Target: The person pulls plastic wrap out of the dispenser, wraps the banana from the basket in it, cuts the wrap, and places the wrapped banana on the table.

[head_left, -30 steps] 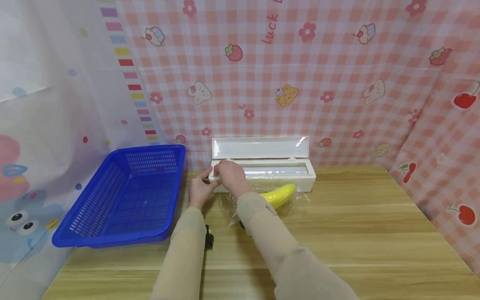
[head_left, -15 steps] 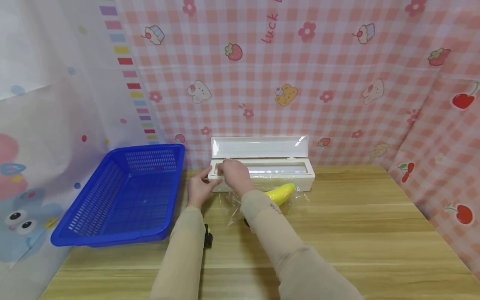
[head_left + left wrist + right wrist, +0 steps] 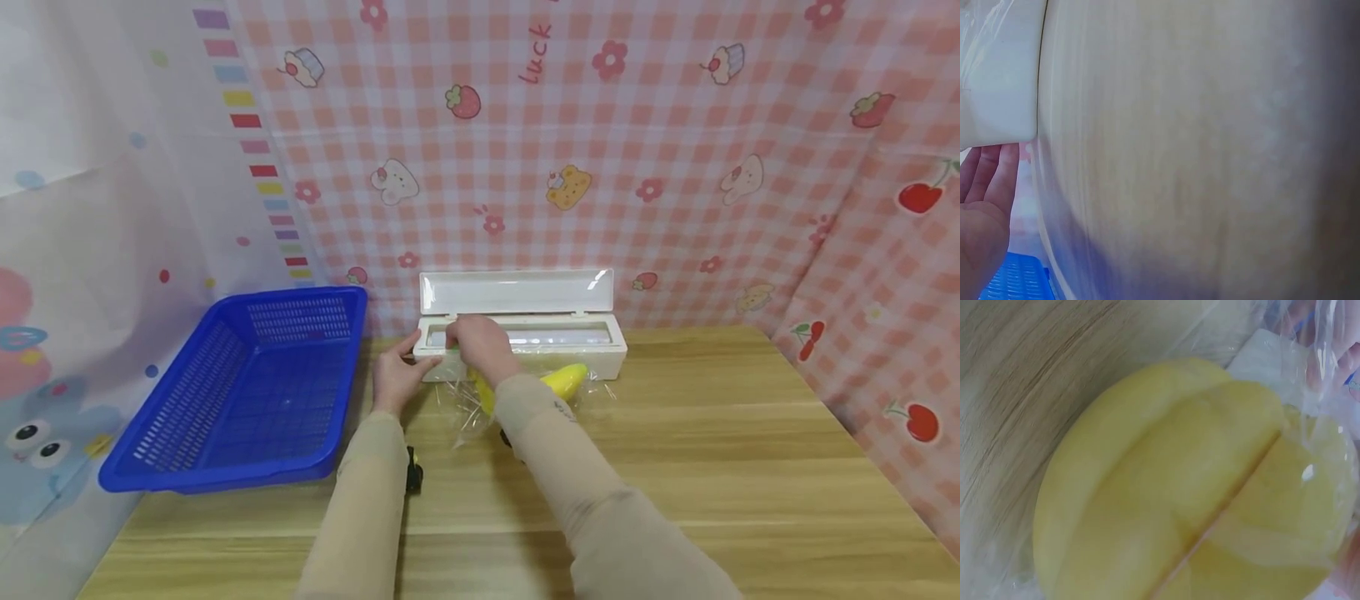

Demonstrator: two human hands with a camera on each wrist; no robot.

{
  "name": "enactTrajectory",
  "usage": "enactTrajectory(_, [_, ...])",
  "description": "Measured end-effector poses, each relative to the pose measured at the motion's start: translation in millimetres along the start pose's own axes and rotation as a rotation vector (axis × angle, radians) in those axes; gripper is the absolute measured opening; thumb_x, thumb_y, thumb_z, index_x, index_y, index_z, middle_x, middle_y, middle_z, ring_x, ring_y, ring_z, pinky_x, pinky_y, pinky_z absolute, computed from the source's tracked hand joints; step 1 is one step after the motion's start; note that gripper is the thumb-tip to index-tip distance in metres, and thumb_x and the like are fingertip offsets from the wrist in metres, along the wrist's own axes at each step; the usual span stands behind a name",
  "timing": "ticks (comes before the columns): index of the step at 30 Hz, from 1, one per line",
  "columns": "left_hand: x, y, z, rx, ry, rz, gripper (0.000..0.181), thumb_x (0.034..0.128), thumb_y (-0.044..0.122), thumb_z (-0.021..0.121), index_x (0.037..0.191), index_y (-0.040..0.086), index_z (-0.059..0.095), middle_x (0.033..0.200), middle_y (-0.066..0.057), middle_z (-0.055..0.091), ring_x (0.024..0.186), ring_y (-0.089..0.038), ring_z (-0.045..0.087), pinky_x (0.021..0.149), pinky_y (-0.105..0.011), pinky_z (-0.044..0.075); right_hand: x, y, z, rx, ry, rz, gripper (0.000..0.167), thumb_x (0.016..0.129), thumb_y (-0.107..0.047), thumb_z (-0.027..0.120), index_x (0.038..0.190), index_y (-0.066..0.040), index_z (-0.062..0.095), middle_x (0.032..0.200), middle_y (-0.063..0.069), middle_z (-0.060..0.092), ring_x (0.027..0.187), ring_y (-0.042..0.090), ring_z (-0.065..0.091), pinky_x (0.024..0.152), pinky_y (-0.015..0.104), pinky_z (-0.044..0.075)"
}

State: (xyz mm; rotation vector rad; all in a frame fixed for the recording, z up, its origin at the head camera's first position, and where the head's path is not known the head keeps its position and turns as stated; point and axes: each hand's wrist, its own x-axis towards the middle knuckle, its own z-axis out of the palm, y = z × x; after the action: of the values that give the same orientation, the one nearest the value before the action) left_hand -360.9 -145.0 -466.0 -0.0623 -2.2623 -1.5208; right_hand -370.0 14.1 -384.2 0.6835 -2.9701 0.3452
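A white cling film dispenser (image 3: 600, 364) stands against the cloth backdrop, its clear-fronted lid (image 3: 517, 292) raised. My left hand (image 3: 392, 380) grips its left end, thumb at the front; the left wrist view shows fingers (image 3: 1002, 178) against the end wall. My right hand (image 3: 487, 348) is at the front rim, left of the middle, fingers curled and pinching what looks like a small green slide cutter, mostly hidden. Transparent cling film (image 3: 467, 412) hangs from the front over a bunch of yellow bananas (image 3: 1147, 481), partly covered by my right forearm in the head view.
A blue perforated basket (image 3: 341, 400) stands left of my left forearm. The wooden table (image 3: 712, 433) extends to the right. Patterned cloth (image 3: 510, 150) walls the back and sides. Small black parts (image 3: 414, 471) show beside my left sleeve.
My right hand has slid rightward along the dispenser's front rim from near its left end. The left hand keeps its grip on the end. More yellow of the bananas shows left of the right wrist.
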Motion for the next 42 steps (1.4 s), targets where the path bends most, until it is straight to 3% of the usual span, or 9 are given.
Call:
enactTrajectory(6, [-0.1,0.7,-0.1,0.032,-0.006,0.005,0.059,0.0746,0.008,0.087,0.128,0.0,0.064,0.118,-0.02,0.067,0.087,-0.029,0.068,0.072,-0.023,0.054,-3.8,6,-2,0.043,-0.016,0.013,0.041,0.076,0.017,0.062,0.097,-0.016,0.075,0.106,0.0,0.071,0.099,0.019,0.063,0.084,0.031,0.054])
enactTrajectory(11, [-0.9,0.3,0.0,0.011,-0.007,-0.008,0.058,0.0753,0.008,0.087,0.128,0.001,0.064,0.119,-0.019,0.067,0.086,-0.029,0.068,0.068,-0.017,0.05,-6.1,12,-3,0.079,-0.021,0.02,0.042,0.072,0.017,0.064,0.095,-0.016,0.075,0.105,0.0,0.071,0.099,0.02,0.063,0.088,0.033,0.053])
enactTrajectory(20, [1.4,-2.2,-0.5,0.018,-0.008,-0.011,0.059,0.0755,0.01,0.087,0.129,0.001,0.063,0.117,-0.02,0.068,0.088,-0.029,0.068,0.072,-0.022,0.052,-12.4,26,-9,0.096,-0.011,0.016,0.021,0.083,0.002,0.067,0.088,-0.017,0.074,0.098,-0.001,0.07,0.098,0.02,0.062,0.09,0.034,0.051])
enactTrajectory(27, [3.0,-4.5,-0.7,0.028,-0.005,0.011,0.059,0.0748,0.009,0.087,0.128,0.0,0.063,0.115,-0.021,0.068,0.087,-0.03,0.068,0.073,-0.026,0.055,-14.0,37,-10,0.094,-0.016,0.013,0.035,0.079,0.012,0.056,0.087,-0.017,0.073,0.101,-0.001,0.071,0.099,0.019,0.062,0.088,0.034,0.051])
enactTrajectory(34, [3.1,-4.4,-0.1,0.029,-0.012,-0.006,0.059,0.0758,0.011,0.087,0.129,0.001,0.063,0.116,-0.02,0.068,0.088,-0.029,0.068,0.074,-0.025,0.053,-16.6,45,-14,0.074,-0.042,0.026,0.043,0.077,0.019,0.054,0.091,-0.016,0.073,0.1,-0.002,0.07,0.099,0.018,0.062,0.089,0.033,0.051])
enactTrajectory(42, [2.3,-4.9,-0.1,0.024,-0.024,-0.025,0.059,0.0765,0.012,0.086,0.13,0.002,0.063,0.117,-0.019,0.068,0.087,-0.03,0.069,0.069,-0.019,0.052,-22.0,55,-17,0.074,-0.039,0.002,0.041,0.078,0.018,0.054,0.09,-0.015,0.074,0.099,-0.001,0.07,0.1,0.019,0.062,0.091,0.034,0.051])
